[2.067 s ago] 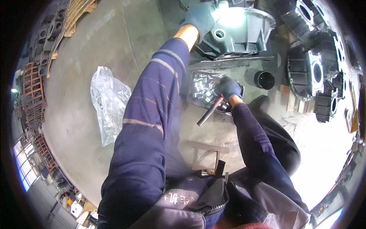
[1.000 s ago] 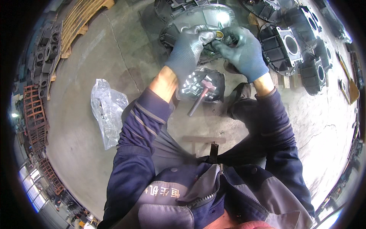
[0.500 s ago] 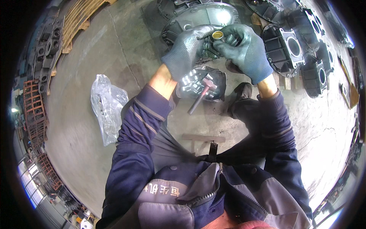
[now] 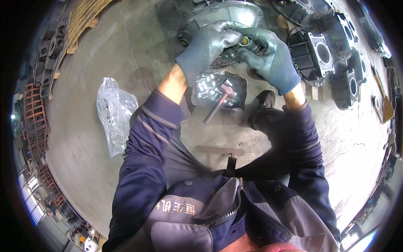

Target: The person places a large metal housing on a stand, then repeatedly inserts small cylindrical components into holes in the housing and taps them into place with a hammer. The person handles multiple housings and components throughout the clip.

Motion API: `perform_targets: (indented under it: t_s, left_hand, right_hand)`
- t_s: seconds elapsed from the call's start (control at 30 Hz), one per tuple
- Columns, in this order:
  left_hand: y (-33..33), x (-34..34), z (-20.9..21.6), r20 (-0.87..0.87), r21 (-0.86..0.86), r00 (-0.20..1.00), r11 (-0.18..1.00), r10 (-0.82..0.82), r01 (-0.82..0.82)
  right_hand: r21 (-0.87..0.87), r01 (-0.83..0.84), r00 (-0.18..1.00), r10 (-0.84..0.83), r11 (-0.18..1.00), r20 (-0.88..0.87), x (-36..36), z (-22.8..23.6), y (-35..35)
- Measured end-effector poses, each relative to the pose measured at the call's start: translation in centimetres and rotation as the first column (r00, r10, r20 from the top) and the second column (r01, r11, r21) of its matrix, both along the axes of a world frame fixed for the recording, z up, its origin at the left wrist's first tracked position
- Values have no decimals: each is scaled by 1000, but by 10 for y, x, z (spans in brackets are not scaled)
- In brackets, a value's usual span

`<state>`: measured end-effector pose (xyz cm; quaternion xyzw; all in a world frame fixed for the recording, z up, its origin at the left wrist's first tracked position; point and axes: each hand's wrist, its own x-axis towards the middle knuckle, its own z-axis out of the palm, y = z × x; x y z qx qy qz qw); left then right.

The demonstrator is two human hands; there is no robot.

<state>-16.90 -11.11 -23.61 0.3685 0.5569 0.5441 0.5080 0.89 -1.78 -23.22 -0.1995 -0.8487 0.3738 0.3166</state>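
Right grip (image 4: 268,54), in a blue-grey coated glove, pinches a small metal ring with a yellow inner face (image 4: 244,41).
The left grip (image 4: 210,44), gloved alike, has come in to meet it, fingers curled at the ring's left; whether it pinches too, I cannot tell. The red-and-dark hammer (image 4: 217,106), a moment ago in the right grip, now lies below both, across a dark shallow tray (image 4: 241,89) of short silver metal cylinders (image 4: 205,84), so the work seems centred on the ring. Just beyond the grips stands a large grey metal casting (image 4: 218,16).
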Motion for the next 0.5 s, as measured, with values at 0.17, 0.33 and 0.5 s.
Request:
perform_targets:
  t_s: [0.17, 0.33, 0.5]
  left_hand:
    - [1, 3, -3, 118, 70, 991, 995, 67, -75]
    - [1, 6, -7, 245, 84, 960, 983, 139, -164]
    - [-1, 7, -11, 304, 131, 946, 978, 115, -161]
  right_hand:
    - [-115, -36, 998, 31, 993, -45, 2, 0, 1]
    - [-470, 22, 999, -42, 882, -32, 2, 1, 4]
    - [-442, 67, 998, -64, 895, 21, 1, -2, 6]
